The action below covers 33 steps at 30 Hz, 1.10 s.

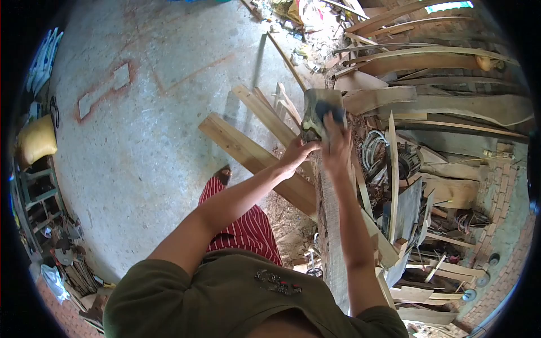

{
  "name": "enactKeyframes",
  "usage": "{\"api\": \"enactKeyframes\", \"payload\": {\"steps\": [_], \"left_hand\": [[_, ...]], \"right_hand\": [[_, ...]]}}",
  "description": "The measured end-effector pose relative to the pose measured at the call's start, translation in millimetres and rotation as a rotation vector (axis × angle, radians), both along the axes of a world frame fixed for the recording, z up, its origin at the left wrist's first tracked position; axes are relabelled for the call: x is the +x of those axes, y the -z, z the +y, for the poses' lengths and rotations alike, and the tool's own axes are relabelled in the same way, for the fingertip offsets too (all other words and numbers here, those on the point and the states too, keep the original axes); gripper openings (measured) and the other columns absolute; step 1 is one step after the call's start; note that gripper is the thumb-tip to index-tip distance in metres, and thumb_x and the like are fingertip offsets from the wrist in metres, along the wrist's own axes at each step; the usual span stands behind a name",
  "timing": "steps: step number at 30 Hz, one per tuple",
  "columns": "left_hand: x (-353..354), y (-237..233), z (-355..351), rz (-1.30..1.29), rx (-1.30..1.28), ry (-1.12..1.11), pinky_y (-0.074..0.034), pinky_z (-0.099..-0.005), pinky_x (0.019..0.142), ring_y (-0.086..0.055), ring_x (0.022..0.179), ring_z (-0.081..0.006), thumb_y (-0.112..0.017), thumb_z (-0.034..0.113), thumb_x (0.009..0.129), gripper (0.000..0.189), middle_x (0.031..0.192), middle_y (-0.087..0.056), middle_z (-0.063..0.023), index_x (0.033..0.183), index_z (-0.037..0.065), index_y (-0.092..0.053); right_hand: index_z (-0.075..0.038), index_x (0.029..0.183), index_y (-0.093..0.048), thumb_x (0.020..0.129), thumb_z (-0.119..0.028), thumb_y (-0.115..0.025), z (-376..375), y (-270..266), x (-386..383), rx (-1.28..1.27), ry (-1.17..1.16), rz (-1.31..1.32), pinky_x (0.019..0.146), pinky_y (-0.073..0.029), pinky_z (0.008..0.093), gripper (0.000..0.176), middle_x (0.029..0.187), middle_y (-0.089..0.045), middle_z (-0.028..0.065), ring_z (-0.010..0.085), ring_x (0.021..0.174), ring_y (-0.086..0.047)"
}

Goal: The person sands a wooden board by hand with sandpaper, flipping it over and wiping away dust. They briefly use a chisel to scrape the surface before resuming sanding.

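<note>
A block-like piece of wood [315, 98], with pale and dark patches on its face, is at the far end of a long narrow plank or beam [336, 248]. My left hand [297, 156] grips its lower left edge, thumb toward the block. Pressed against the block's face is a dark, blurred pad [328, 111], held under the fingers of my right hand [337, 147]. Whether the pad is cloth or sandpaper cannot be made out.
Boards [248, 149] slant out left of the beam over the concrete floor [141, 169]. Many curved planks [434, 107] are stacked at right, near a coiled hose or cable [374, 152]. A yellow container [38, 138] stands at far left. My foot [224, 174] is below the boards.
</note>
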<state>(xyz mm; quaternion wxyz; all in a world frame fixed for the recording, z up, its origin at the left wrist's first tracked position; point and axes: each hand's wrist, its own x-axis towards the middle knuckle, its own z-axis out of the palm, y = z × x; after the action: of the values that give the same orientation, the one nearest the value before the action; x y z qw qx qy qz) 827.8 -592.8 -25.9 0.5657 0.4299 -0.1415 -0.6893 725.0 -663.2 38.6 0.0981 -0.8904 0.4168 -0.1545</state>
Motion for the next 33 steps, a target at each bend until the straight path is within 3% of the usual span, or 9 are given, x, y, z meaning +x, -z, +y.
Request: {"api": "enactKeyframes", "payload": {"steps": [1,5,11,15,16,17,20,26,33], "left_hand": [[-3,0,-1,-0.011,0.025,-0.068,-0.047,-0.0317,0.078,-0.058,0.09,-0.011,-0.068,0.033,0.086,0.033,0.1,-0.067,0.0011,0.111,0.013,-0.063],[-5,3,-1,0.019,0.013,-0.072,-0.045,-0.035,0.082,-0.056,0.096,-0.0112,-0.07,0.037,0.085,0.042,0.104,-0.065,0.0003,0.117,0.012,-0.061],[3,15,-4,0.039,0.156,-0.086,-0.046,-0.043,0.095,-0.046,0.127,-0.0257,-0.062,0.064,0.085,0.09,0.145,-0.043,-0.0133,0.149,0.009,-0.032],[32,27,-30,-0.054,0.148,-0.279,-0.049,-0.0356,0.088,-0.054,0.115,-0.016,-0.062,0.057,0.089,0.075,0.136,-0.054,-0.0129,0.14,0.005,-0.048],[33,35,-42,0.008,0.082,-0.367,-0.05,-0.0243,0.074,-0.059,0.087,-0.0076,-0.066,0.043,0.091,0.05,0.105,-0.068,-0.0051,0.125,0.006,-0.063],[34,38,-49,0.012,0.081,-0.375,-0.05,-0.0243,0.074,-0.059,0.087,-0.0076,-0.066,0.043,0.091,0.05,0.105,-0.068,-0.0051,0.125,0.006,-0.063],[36,18,-50,0.164,0.13,-0.446,-0.033,-0.0219,0.05,-0.044,0.059,-0.0022,-0.07,0.02,0.091,0.011,0.069,-0.055,0.0098,0.082,0.014,-0.066],[40,47,-55,-0.153,-0.157,-0.444,-0.04,-0.0229,0.056,-0.049,0.062,-0.005,-0.066,0.022,0.094,0.015,0.072,-0.058,0.0043,0.083,0.012,-0.065],[46,25,-39,-0.136,-0.04,-0.343,-0.051,-0.0265,0.067,-0.06,0.073,-0.0116,-0.064,0.028,0.095,0.025,0.086,-0.066,-0.0056,0.097,0.003,-0.065]], "right_hand": [[-0.012,0.133,-0.058,0.094,-0.021,-0.052,14,4,-17,0.023,0.008,-0.011,0.102,-0.039,0.0451,0.041,0.141,-0.053,0.0071,0.0279,0.117,-0.051],[-0.011,0.133,-0.058,0.092,-0.02,-0.053,10,4,-22,0.008,0.064,0.077,0.101,-0.039,0.0468,0.041,0.142,-0.053,0.0058,0.0285,0.117,-0.052],[-0.007,0.131,-0.058,0.092,-0.023,-0.055,-73,17,13,-0.015,0.188,-0.033,0.101,-0.04,0.0495,0.042,0.14,-0.054,0.0048,0.0286,0.12,-0.05],[-0.007,0.131,-0.058,0.088,-0.02,-0.058,-11,8,-20,-0.07,0.191,-0.024,0.1,-0.039,0.0483,0.045,0.139,-0.055,0.006,0.028,0.117,-0.052],[-0.007,0.131,-0.058,0.085,-0.017,-0.06,12,10,-31,-0.105,0.208,0.005,0.099,-0.038,0.0471,0.047,0.139,-0.055,0.006,0.0272,0.115,-0.053],[-0.008,0.132,-0.058,0.083,-0.014,-0.062,30,14,-40,-0.138,0.223,0.033,0.099,-0.038,0.0459,0.05,0.138,-0.056,0.0061,0.0265,0.114,-0.053],[-0.008,0.131,-0.059,0.085,-0.008,-0.062,60,5,-49,-0.184,0.24,0.048,0.098,-0.041,0.0421,0.045,0.136,-0.058,0.0052,0.0278,0.109,-0.056],[-0.009,0.127,-0.061,0.082,-0.013,-0.064,16,7,-10,-0.133,0.262,-0.042,0.098,-0.039,0.0442,0.046,0.137,-0.057,0.003,0.024,0.113,-0.053],[-0.012,0.126,-0.062,0.082,-0.014,-0.065,-6,11,2,-0.146,0.194,-0.086,0.094,-0.042,0.0415,0.044,0.135,-0.058,0.0002,0.0228,0.113,-0.053]]}}
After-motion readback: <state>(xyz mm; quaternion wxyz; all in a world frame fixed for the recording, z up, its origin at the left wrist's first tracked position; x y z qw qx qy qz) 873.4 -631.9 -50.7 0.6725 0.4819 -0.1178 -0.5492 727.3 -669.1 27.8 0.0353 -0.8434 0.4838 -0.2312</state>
